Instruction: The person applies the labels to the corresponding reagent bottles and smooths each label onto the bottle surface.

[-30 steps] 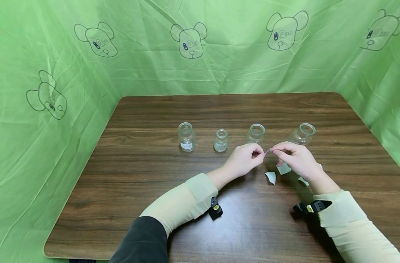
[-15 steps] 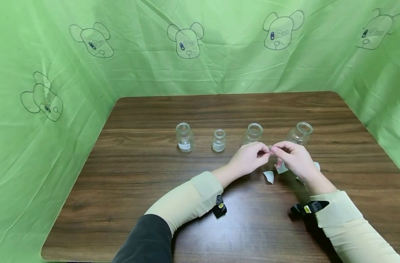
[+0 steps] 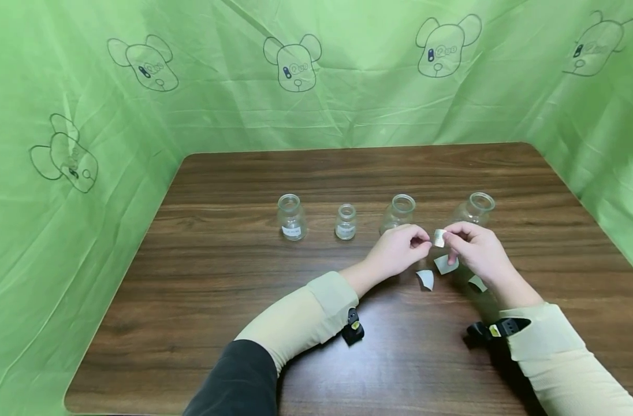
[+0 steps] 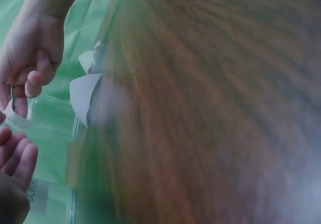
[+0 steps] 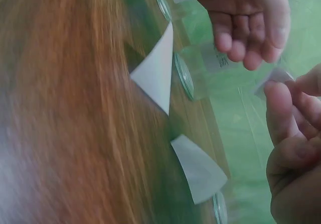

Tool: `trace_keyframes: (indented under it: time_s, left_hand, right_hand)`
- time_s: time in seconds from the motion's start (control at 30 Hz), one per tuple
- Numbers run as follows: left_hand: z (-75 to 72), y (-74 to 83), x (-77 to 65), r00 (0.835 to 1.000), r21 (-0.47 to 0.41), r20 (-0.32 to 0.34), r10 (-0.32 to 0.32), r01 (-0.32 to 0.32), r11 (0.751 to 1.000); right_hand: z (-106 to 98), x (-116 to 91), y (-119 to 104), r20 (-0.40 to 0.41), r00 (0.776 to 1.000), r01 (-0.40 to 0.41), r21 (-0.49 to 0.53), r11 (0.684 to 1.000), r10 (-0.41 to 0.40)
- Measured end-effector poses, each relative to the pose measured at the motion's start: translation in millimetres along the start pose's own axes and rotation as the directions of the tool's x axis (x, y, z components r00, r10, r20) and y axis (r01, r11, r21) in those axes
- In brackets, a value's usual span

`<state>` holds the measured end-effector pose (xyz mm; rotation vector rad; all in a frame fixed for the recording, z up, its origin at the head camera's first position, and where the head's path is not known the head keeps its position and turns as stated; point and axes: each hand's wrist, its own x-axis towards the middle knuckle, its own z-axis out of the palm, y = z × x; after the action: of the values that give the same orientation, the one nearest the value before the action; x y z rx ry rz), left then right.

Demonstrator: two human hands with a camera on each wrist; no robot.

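My right hand (image 3: 476, 254) pinches a small white label (image 3: 439, 238) with writing on it between thumb and fingers, above the table. Just left of it, my left hand (image 3: 397, 251) has its fingers loosely bent, with nothing visible between them; the right wrist view shows those fingers (image 5: 251, 38) apart from the label. Behind the left hand stands a glass jar (image 3: 399, 209), partly hidden; its pasted label (image 5: 215, 57) shows in the right wrist view. Another glass jar (image 3: 474, 209) stands behind the right hand, its lower part covered.
Curved white paper scraps (image 3: 425, 280) lie on the brown wooden table (image 3: 233, 254) below the hands, one scrap (image 3: 445, 264) right under the label. Further left stand a labelled jar (image 3: 292, 216) and a smaller labelled jar (image 3: 346, 222). A green curtain (image 3: 347, 110) surrounds the table.
A second ago both hands held a thin edge-on piece between their fingertips. Now the label faces the head camera in my right hand alone, and the left fingers have come away.
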<state>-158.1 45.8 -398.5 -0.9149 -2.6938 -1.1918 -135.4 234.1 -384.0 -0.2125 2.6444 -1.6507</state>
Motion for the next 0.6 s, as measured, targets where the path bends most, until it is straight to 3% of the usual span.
trace_keyframes:
  time_s: [0.13,0.23,0.43,0.53,0.6]
  left_hand:
    - [7.9,2.1,4.6,0.993,-0.092,0.026,-0.117,0.119,0.989]
    - [15.4,4.4,7.5,0.980,-0.205,0.052,-0.192,0.199,0.958]
    - [25.1,10.1,11.6,0.962,-0.349,0.071,-0.263,0.271,0.897]
    - [31.2,10.5,14.3,0.954,-0.464,0.097,-0.285,0.296,0.835]
    - [35.6,9.2,16.1,0.945,-0.551,0.114,-0.306,0.317,0.772]
  right_hand:
    - [-7.5,-1.0,6.4,-0.023,1.000,-0.004,0.016,1.000,0.005]
    - [-12.2,-2.4,10.1,-0.009,1.000,0.005,0.037,0.999,-0.005]
    - [-18.1,-4.8,14.1,0.032,0.999,0.034,0.098,0.995,-0.038]
    - [-20.1,-6.2,16.6,0.041,0.998,0.031,0.133,0.991,-0.037]
    - [-20.8,-6.7,18.4,0.045,0.998,0.029,0.152,0.988,-0.037]
